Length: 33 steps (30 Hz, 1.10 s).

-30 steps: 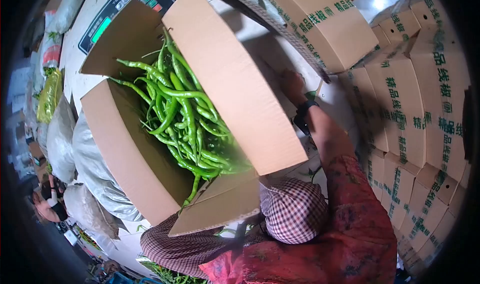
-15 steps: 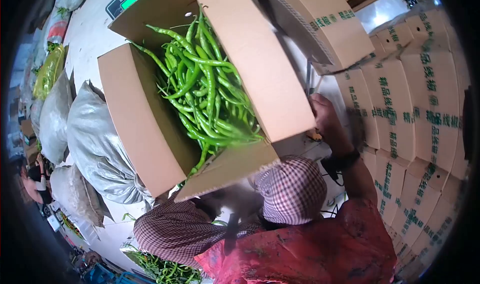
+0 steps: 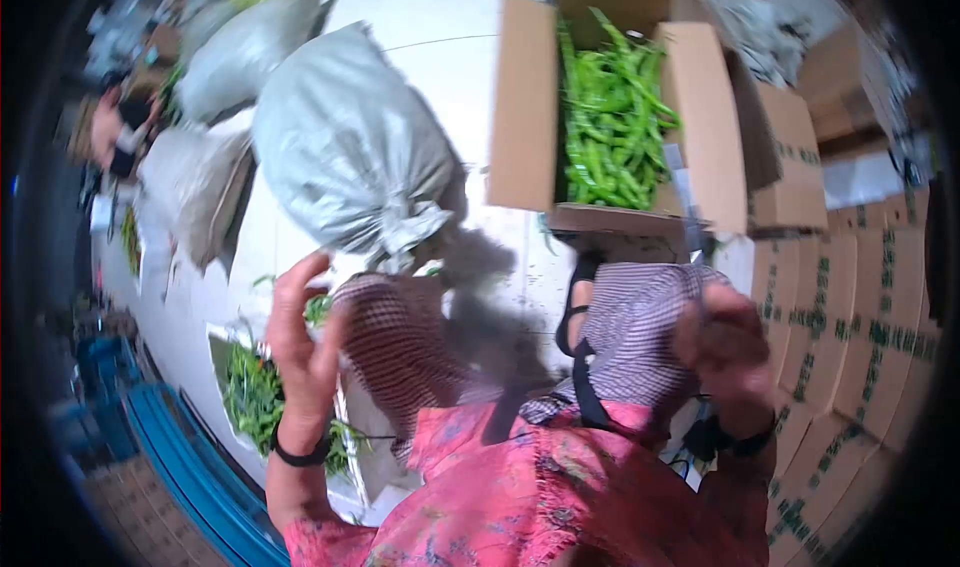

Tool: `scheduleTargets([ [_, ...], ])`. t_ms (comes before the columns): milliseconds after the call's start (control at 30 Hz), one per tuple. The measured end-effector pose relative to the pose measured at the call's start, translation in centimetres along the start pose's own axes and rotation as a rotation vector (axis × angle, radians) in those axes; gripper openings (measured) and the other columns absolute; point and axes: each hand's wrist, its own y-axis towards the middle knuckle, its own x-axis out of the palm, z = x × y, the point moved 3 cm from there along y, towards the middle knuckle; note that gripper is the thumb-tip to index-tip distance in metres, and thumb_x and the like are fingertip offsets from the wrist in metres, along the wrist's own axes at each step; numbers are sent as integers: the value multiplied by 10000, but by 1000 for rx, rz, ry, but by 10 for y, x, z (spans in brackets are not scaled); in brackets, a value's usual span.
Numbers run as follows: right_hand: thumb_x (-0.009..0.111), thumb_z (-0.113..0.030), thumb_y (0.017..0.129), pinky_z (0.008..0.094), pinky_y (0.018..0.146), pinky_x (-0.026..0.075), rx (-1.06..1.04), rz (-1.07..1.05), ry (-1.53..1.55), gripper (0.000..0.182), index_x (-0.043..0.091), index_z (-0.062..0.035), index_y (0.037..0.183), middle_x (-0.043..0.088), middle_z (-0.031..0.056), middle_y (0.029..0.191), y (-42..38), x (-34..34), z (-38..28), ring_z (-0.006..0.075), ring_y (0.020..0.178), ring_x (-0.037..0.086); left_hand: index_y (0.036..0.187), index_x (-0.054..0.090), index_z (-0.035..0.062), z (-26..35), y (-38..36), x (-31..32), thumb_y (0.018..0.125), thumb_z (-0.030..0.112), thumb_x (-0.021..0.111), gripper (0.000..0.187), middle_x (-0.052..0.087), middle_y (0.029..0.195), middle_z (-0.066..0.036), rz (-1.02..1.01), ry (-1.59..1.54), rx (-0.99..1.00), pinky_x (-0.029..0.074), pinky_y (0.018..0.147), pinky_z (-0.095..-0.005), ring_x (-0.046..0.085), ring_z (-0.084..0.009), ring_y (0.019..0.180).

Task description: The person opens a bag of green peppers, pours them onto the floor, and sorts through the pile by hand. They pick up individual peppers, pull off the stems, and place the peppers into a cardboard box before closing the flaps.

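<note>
My left hand (image 3: 305, 332) is raised in front of the tied end of a pale woven sack (image 3: 355, 152), its fingers apart and holding nothing. My right hand (image 3: 725, 342), blurred by motion, is closed round a long, narrow grey blade (image 3: 684, 202) that points up and away from me. The blade's handle is hidden in the fist. Just beyond its tip stands an open cardboard box (image 3: 525, 107), its flaps folded outward. Long green chilli peppers (image 3: 615, 117) fill much of that box.
Several other sacks (image 3: 245, 67) lie on the left. Beside my left forearm sits a crate of green chillies (image 3: 250, 387). Printed cardboard boxes (image 3: 830, 307) are stacked at the right. Another person (image 3: 115, 127) is at the far left. A blue plastic object (image 3: 195, 467) lies lower left.
My view has swung left and back, so the chilli box now appears farther off, at upper right. My left hand has come into view. The right hand has drawn back towards my knee.
</note>
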Motion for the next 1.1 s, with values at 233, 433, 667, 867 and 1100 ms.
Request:
scheduleTargets([
  [233,604,-168,854,217,572,323,431,-673,252,171,533,-12,846,517,20,704,40,163,33,77,615,431,1122,627,74,56,6,8,729,90,655,394,623,1108,-111,-199,455,678,430,897,-426,558,-295,1124],
  [433,531,-271,961,202,540,319,333,-545,276,258,560,-16,928,508,7,721,100,186,114,54,612,418,1140,617,20,-45,-3,-27,711,15,600,429,563,782,-70,-159,526,414,445,603,-303,594,-225,733],
  [667,645,-349,897,235,778,388,394,-337,69,403,581,-16,1115,572,34,1020,170,208,210,104,935,497,1283,541,35,-149,25,-17,980,149,479,329,565,763,19,11,-431,-510,342,523,-174,485,-28,611],
  [867,710,-441,818,266,797,384,542,-125,-68,588,564,-14,1195,589,59,1102,195,208,262,136,944,506,1166,597,-9,-195,29,26,971,201,507,300,612,795,-19,47,-552,-604,395,541,-196,542,-63,653],
  [1100,674,-298,880,278,805,434,451,-263,283,410,595,-13,1164,638,61,1090,218,237,242,135,971,576,1205,577,-26,-212,39,41,970,142,457,313,622,806,-41,55,-622,-654,425,576,-210,576,-81,689],
])
